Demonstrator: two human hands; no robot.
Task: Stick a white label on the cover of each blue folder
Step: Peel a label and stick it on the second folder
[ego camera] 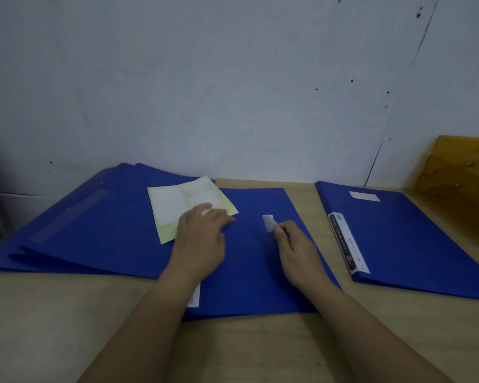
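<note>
The right hand (293,244) pinches a curled white label (268,223) above the middle blue folder (255,261); the left hand (202,233) lies flat, fingers relaxed, on the yellow label sheet (172,203); a stack of folders (75,225), count unclear, lies left; one labelled folder (415,241) lies right; all rest on a pale wooden tabletop (39,327) against a marked white wall (233,78).
</note>
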